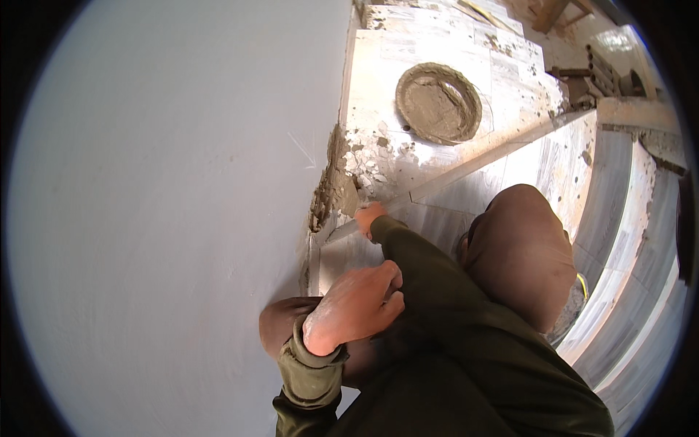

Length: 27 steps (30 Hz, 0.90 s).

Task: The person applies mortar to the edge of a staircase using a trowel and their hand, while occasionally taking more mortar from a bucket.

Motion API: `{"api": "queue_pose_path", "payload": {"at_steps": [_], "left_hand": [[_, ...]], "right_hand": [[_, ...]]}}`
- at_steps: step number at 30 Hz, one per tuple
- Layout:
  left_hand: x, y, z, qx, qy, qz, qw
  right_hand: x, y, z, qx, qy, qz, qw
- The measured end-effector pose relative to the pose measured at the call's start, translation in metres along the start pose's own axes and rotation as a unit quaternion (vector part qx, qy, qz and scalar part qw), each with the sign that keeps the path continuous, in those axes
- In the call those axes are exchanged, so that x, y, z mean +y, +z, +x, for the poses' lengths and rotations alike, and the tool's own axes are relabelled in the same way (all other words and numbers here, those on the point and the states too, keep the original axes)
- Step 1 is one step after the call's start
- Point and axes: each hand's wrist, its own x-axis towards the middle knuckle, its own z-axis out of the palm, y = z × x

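Note:
My right hand [369, 218] stretches out low beside the grey wall [175, 189], its fingers closed. Just past them a mortar-smeared flat blade, which looks like a trowel [350, 197], rests against rough mortar [329, 188] at the wall's foot. The handle is hidden in the hand. Nearer to me, my left hand [357, 306] hangs above my left knee, curled into a loose fist with nothing showing in it. A round, shallow pan of wet mortar [439, 103] stands on the tiled landing beyond my right hand.
Flaked mortar crumbs [366, 162] litter the tiles along the wall. A step edge [495, 154] crosses diagonally below the mortar pan. Wood-look stair treads [608, 197] curve down at the right, past my right knee. Further steps [437, 18] rise at the back.

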Motion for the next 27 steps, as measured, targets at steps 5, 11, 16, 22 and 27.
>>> {"api": "queue_pose_path", "payload": {"at_steps": [5,11,16,22,27], "left_hand": [[0.002,0.001,-0.007,-0.005,-0.037,0.021,0.999],[0.014,0.003,-0.006,-0.009,-0.021,0.068,0.997],[0.016,0.009,-0.012,0.039,0.016,0.043,0.998],[0.024,0.004,-0.019,0.005,-0.034,0.07,0.997],[0.002,0.009,-0.029,0.034,-0.043,0.059,0.997]], "right_hand": [[0.01,0.018,0.015,0.063,-0.065,-0.166,0.982],[-0.019,0.005,0.029,0.052,-0.06,-0.218,0.973],[-0.04,-0.025,0.036,-0.023,-0.029,-0.29,0.956],[-0.024,-0.01,0.056,-0.039,-0.046,-0.327,0.943],[-0.018,0.016,0.059,-0.049,-0.057,-0.307,0.949]]}}
